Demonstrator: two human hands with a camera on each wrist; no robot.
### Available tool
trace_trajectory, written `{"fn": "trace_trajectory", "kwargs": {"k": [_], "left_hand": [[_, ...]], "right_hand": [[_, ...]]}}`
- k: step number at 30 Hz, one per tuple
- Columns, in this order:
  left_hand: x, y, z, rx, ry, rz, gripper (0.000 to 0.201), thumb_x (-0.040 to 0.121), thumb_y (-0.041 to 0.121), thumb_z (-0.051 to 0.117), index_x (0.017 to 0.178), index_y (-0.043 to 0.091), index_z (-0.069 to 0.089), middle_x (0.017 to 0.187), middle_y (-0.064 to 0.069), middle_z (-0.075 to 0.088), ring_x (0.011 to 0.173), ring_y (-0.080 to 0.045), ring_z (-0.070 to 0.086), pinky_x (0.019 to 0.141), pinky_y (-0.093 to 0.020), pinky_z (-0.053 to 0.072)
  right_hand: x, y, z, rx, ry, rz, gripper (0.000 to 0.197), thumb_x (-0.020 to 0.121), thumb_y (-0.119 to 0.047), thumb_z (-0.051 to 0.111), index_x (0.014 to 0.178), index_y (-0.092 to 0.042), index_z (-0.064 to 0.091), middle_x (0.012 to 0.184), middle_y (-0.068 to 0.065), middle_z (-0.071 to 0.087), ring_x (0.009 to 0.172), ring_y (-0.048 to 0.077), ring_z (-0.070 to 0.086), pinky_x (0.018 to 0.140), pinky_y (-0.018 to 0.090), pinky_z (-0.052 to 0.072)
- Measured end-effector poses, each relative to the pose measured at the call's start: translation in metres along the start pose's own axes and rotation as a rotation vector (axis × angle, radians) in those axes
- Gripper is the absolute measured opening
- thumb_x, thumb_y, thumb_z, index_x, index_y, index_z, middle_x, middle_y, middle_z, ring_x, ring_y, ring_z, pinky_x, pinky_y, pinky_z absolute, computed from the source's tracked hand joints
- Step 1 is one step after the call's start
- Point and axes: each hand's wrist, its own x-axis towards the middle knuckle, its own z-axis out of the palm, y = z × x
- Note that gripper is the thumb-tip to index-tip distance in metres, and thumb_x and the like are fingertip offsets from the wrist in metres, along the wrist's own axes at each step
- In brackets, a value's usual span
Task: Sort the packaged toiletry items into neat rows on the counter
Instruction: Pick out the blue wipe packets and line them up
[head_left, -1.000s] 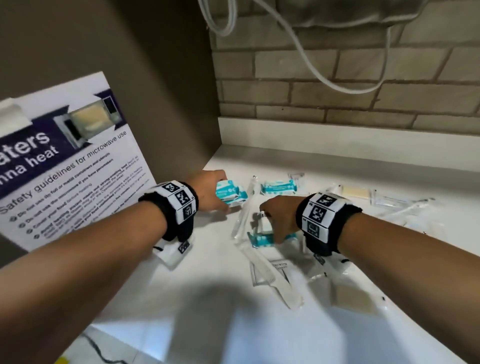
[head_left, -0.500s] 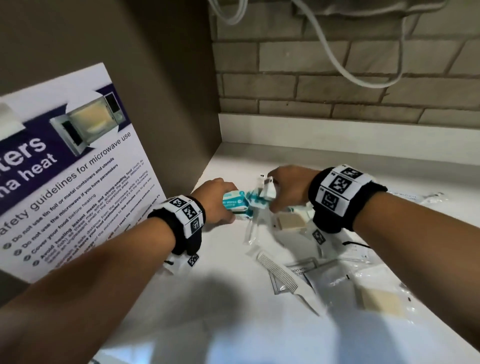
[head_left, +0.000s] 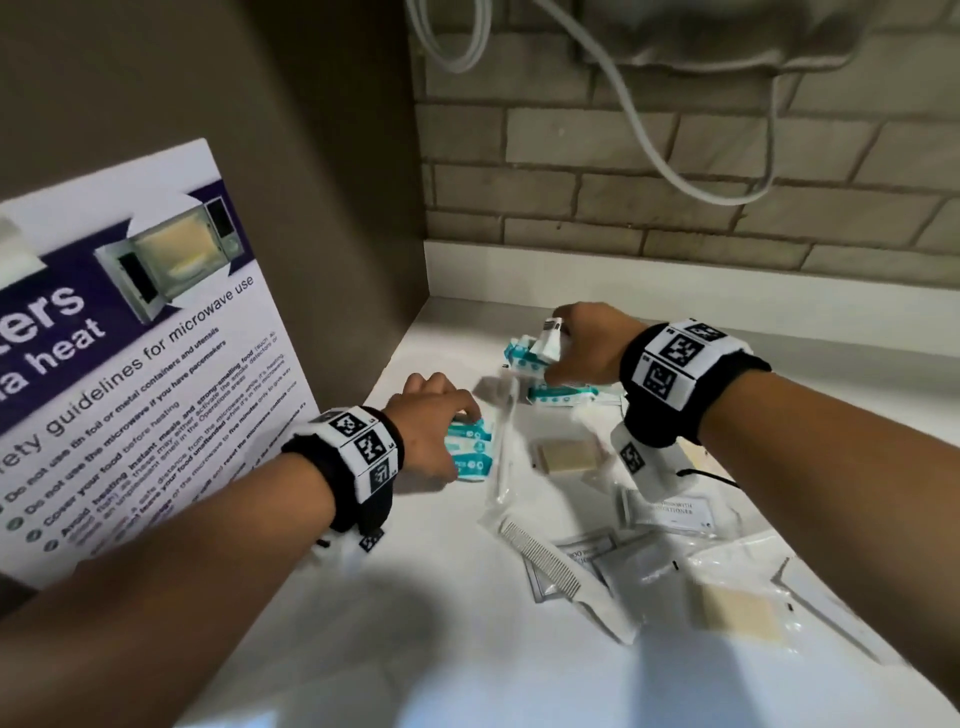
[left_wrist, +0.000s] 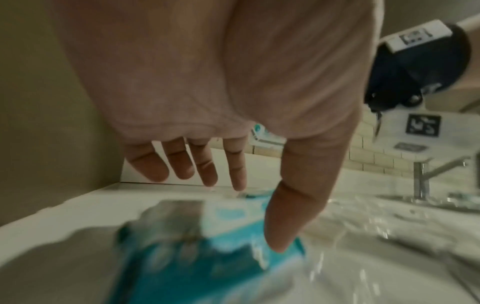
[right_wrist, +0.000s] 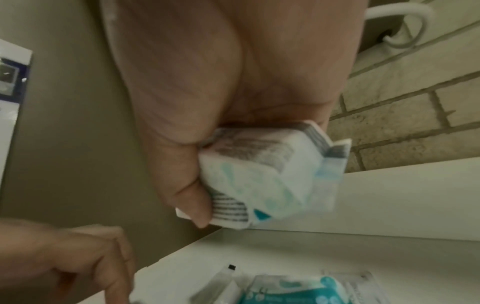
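Teal and white wrapping shows between the fingers (right_wrist: 192, 197) of the right hand (head_left: 587, 345), which are curled around a small bundle of soap packets (right_wrist: 272, 176); the hand grips this bundle in the air above the far part of the white desk (head_left: 363, 649), near the corner where the brown side panel (head_left: 311, 130) meets the brick wall (head_left: 675, 208). The left hand (head_left: 426, 431) is lower and nearer to the person. Its fingers (left_wrist: 207, 164) are straight and relaxed, and the thumb and fingertips touch a flat teal packet (head_left: 470, 449) that lies on the desk; they do not close around it. Just beside this packet, a long clear wrapper (head_left: 501, 447) lies on the desk, and another teal packet (head_left: 561, 395) lies under the right hand. Closer to the person, the other toiletry items are spread without order: a beige soap bar in clear wrap (head_left: 566, 457), a white comb in its sleeve (head_left: 545, 564), several flat white sachets (head_left: 628, 566), and a second beige bar (head_left: 737, 608) near the right forearm. Both wrists carry black bands with square printed markers (head_left: 675, 358). A microwave safety poster (head_left: 130, 364) leans at the left, and a white cable (head_left: 649, 140) hangs along the brick wall.
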Motion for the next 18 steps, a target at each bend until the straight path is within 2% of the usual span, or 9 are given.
{"fn": "trace_trajectory", "kwargs": {"k": [3,5,9,12,15,18], "left_hand": [[0.030,0.024,-0.013,-0.030,0.020,0.059,0.049,0.075,0.026,0.068,0.121,0.034,0.053,0.121,0.004,0.046,0.116,-0.019,0.035,0.100,-0.037,0.035],[0.056,0.040,-0.016,-0.035,0.059,0.102,0.041,0.082,0.027,0.064,0.121,0.034,0.055,0.120,0.001,0.052,0.118,-0.022,0.040,0.099,-0.036,0.037],[0.104,0.066,-0.010,0.100,0.083,0.073,0.056,0.086,0.043,0.060,0.137,0.026,0.047,0.133,-0.004,0.051,0.125,-0.026,0.038,0.102,-0.037,0.036],[0.121,0.077,-0.001,0.201,0.046,0.053,0.063,0.083,0.056,0.056,0.140,0.031,0.043,0.133,-0.005,0.048,0.123,-0.028,0.035,0.104,-0.039,0.033],[0.131,0.079,0.004,0.231,0.013,0.034,0.060,0.084,0.055,0.053,0.135,0.025,0.049,0.140,-0.007,0.042,0.128,-0.029,0.034,0.107,-0.038,0.027],[0.128,0.082,-0.004,0.192,0.063,0.054,0.056,0.077,0.058,0.055,0.128,0.036,0.052,0.131,-0.001,0.053,0.119,-0.026,0.043,0.105,-0.036,0.029]], "right_hand": [[0.000,0.013,-0.009,0.016,0.063,0.058,0.033,0.074,-0.031,0.075,0.093,-0.015,0.053,0.089,0.003,0.057,0.083,0.026,0.054,0.068,0.028,0.040],[0.000,0.022,-0.013,0.021,0.091,0.082,0.034,0.073,-0.029,0.076,0.094,-0.015,0.053,0.090,0.003,0.056,0.083,0.025,0.051,0.068,0.028,0.040],[-0.003,0.036,-0.015,0.041,0.094,0.090,0.041,0.072,-0.027,0.079,0.102,-0.014,0.055,0.091,0.002,0.056,0.084,0.025,0.053,0.069,0.029,0.041],[-0.006,0.044,-0.010,0.070,0.113,0.078,0.046,0.070,-0.025,0.080,0.107,-0.013,0.056,0.097,0.006,0.062,0.091,0.028,0.058,0.070,0.029,0.041],[-0.007,0.050,-0.005,0.123,0.128,0.060,0.044,0.068,-0.023,0.082,0.101,-0.015,0.055,0.101,0.007,0.065,0.093,0.029,0.061,0.070,0.029,0.044],[-0.009,0.054,-0.001,0.180,0.149,0.060,0.041,0.065,-0.021,0.083,0.091,-0.019,0.052,0.096,0.005,0.063,0.089,0.028,0.061,0.069,0.030,0.045]]}}
